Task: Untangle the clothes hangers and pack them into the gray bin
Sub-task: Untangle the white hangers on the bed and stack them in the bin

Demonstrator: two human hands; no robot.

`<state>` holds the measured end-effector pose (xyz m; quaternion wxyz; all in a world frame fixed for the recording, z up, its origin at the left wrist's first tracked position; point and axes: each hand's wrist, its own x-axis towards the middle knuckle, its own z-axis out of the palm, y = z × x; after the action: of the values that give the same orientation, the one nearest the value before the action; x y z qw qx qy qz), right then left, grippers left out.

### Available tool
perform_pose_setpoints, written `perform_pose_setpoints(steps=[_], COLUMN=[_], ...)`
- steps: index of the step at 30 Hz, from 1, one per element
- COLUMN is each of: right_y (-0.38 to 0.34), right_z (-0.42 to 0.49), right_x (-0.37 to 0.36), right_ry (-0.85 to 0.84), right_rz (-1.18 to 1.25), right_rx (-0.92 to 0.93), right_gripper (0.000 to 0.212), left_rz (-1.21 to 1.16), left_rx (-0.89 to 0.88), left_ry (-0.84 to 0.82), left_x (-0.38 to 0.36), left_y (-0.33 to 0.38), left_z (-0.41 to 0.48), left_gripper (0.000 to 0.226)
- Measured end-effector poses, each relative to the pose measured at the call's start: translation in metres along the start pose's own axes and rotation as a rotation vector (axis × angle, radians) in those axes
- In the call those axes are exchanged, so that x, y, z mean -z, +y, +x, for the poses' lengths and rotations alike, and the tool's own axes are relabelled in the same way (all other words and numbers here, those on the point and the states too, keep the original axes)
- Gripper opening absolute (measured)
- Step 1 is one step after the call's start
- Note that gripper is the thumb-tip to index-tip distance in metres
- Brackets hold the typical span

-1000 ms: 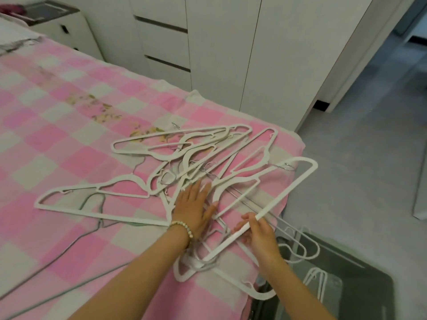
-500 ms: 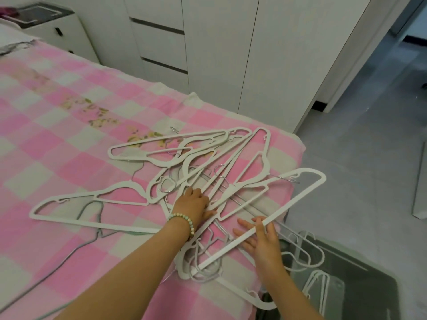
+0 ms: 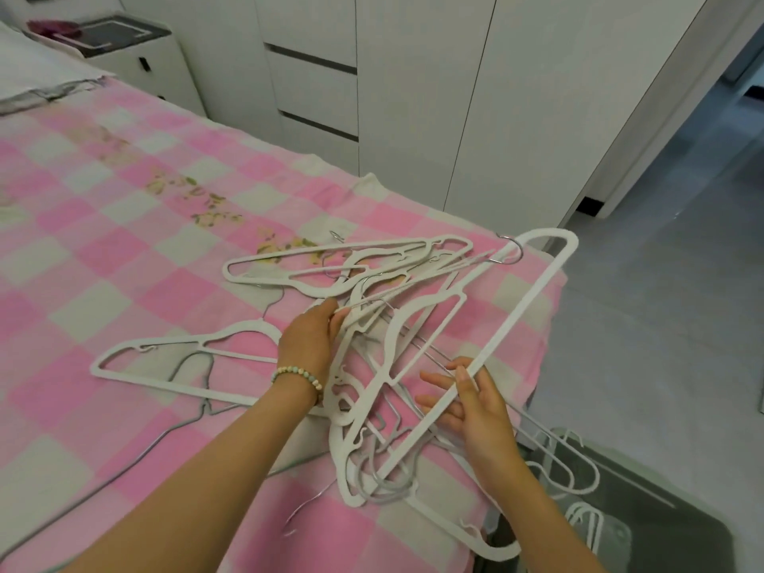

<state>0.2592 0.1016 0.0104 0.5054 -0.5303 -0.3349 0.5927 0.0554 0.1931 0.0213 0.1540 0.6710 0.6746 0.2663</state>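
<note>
**Tangled hangers on checked bedspread, bin at lower right**

Nearest, lower frame: two bare forearms enter from the bottom edge, elbows cut off. Right hand (image 3: 471,403), lower centre-right, fingers spread and loosely curled round the long straight bar of a large white hanger (image 3: 533,299); thumb lies on top of the bar, grip looks light. That hanger rises diagonally to the upper right, its metal hook (image 3: 510,252) near the far end.

Lower right corner: gray bin (image 3: 661,527) beside the bed, rim partly cut off by the frame; a few white hangers lie inside it, their count hard to make out.

Centre: left hand (image 3: 310,341), beaded bracelet (image 3: 297,376) at the wrist, fingers closed on thin strands of the hanger pile (image 3: 372,324). Which hanger it grips cannot be told; the white and wire frames overlap heavily.

Left of centre: one white hanger (image 3: 182,361) lies flat, partly over gray wire hangers (image 3: 194,411).

Beneath all: pink checked bedspread (image 3: 103,241).

Far, upper frame: white wardrobe (image 3: 413,97); nightstand (image 3: 132,47) at upper left, items on it blurred
</note>
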Motion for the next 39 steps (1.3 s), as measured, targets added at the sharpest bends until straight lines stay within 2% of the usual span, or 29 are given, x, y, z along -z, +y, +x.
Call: perform_pose_setpoints(steps=[3,8,12,14,15,19,23,28,34,39], right_y=[-0.006,-0.017,-0.027,-0.032,-0.034,-0.048,-0.048,-0.039,-0.044,-0.044], right_z=[0.002,0.007,0.006,0.005,0.004,0.002,-0.002,-0.006,0.001,0.005], right_x=[-0.007,-0.019,-0.026,-0.033,-0.037,-0.05,-0.061,-0.06,-0.054,-0.056], right_ry=[0.016,0.061,0.059,0.057,0.06,0.078,0.002,0.014,-0.043,-0.068], right_rz=[-0.057,-0.062,-0.076,-0.112,-0.129,-0.151,-0.207,-0.174,-0.198,-0.186], right_rx=[0.072,0.083,0.109,0.155,0.176,0.246,0.226,0.215,0.143,0.093], right_gripper=[0.019,0.018,0.02,0.02,0.02,0.02,0.021,0.022,0.025,0.026], left_rz=[0.114,0.084,0.223,0.227,0.146,-0.461,-0.692,-0.842,-0.827,-0.949], left_rx=[-0.04,-0.03,-0.028,0.018,0.073,0.336,0.515,0.655,0.61,0.631], left_ry=[-0.041,-0.019,-0.242,-0.255,-0.228,-0.021,0.078,0.057,0.141,0.229], left_x=[0.012,0.025,0.024,0.02,0.019,0.023,0.023,0.019,0.016,0.025], left_y=[-0.005,-0.04,-0.063,-0.062,-0.061,-0.045,-0.04,-0.037,-0.032,-0.031], left_z=[-0.004,-0.035,-0.062,-0.068,-0.07,-0.073,-0.075,-0.087,-0.092,-0.076], left_gripper=[0.036,0.029,0.026,0.027,0.028,0.03,0.033,0.033,0.034,0.032])
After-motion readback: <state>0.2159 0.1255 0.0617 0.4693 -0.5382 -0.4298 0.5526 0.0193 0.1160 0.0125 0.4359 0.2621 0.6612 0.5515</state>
